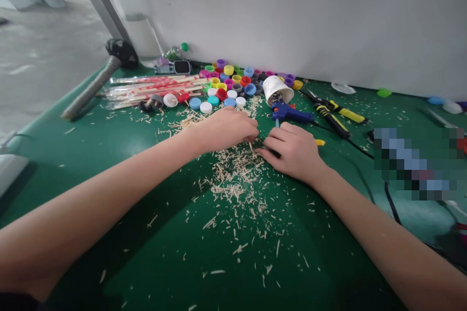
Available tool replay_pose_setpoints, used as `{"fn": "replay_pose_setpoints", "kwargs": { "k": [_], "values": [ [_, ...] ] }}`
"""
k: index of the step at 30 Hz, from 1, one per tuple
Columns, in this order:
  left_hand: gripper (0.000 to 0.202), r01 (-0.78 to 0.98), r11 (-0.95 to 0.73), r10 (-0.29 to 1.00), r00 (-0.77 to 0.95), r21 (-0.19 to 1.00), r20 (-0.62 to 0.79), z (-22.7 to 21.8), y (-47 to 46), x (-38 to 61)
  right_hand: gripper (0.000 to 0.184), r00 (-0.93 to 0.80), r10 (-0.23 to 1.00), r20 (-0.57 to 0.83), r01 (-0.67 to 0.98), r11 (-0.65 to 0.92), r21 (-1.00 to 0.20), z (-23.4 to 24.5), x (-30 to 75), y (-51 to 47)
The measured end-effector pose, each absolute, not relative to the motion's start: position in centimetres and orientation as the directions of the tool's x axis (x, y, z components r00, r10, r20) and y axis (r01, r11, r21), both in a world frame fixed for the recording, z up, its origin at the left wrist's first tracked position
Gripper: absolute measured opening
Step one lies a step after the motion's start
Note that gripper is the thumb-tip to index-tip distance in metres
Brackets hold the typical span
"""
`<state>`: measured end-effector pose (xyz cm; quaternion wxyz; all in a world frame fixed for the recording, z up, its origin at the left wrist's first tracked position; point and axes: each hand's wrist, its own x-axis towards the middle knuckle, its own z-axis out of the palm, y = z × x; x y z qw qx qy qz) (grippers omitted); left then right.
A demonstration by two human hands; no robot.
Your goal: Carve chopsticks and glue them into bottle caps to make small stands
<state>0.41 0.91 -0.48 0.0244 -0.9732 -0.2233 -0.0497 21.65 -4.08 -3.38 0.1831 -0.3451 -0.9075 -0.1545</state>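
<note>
My left hand (226, 129) is closed, its fingertips pinching a small wooden piece (251, 145) that pokes out toward the green table (109, 165). My right hand (293, 151) is curled just to the right of it, fingers wrapped round a thin dark tool (269, 149) whose tip meets the wooden piece. Both hands rest over a heap of pale wood shavings (237, 174) spread across the table. What kind of tool it is stays mostly hidden under the fingers.
Behind the hands lie a blue glue gun (292, 114), a tipped white cup (277, 89), several coloured bottle caps (233, 82), packs of wooden chopsticks (153, 88), yellow-black tools (337, 115) with a black cable, and a grey-handled mallet (98, 81). A white wall backs the table.
</note>
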Motion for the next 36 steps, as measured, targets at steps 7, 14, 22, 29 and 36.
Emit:
{"fn": "replay_pose_setpoints", "kwargs": {
  "k": [7,14,22,29,36],
  "values": [
    [0.021,0.395,-0.915,0.383,0.915,-0.083,0.128,-0.6,0.4,0.2,0.023,-0.673,0.576,0.464,0.706,0.687,0.172,-3.5,21.8,-4.4],
    [0.029,0.406,-0.911,0.4,0.913,-0.073,0.083,-0.5,0.4,0.0,0.026,-0.698,0.596,0.397,0.689,0.711,0.143,-3.1,21.7,-4.1],
    [0.052,0.405,-0.913,0.407,0.913,-0.049,-0.032,0.2,0.5,-0.6,0.021,-0.659,0.602,0.45,0.73,0.656,0.192,-3.5,21.9,-4.1],
    [0.048,0.443,-0.894,0.446,0.894,-0.062,-0.036,0.6,0.1,-0.5,0.028,-0.707,0.584,0.398,0.683,0.709,0.174,-3.1,21.8,-4.3],
    [0.046,0.459,-0.887,0.462,0.886,-0.052,-0.04,0.9,-0.3,-0.2,0.026,-0.666,0.611,0.428,0.723,0.669,0.171,-3.1,21.8,-4.0]
  ]
}}
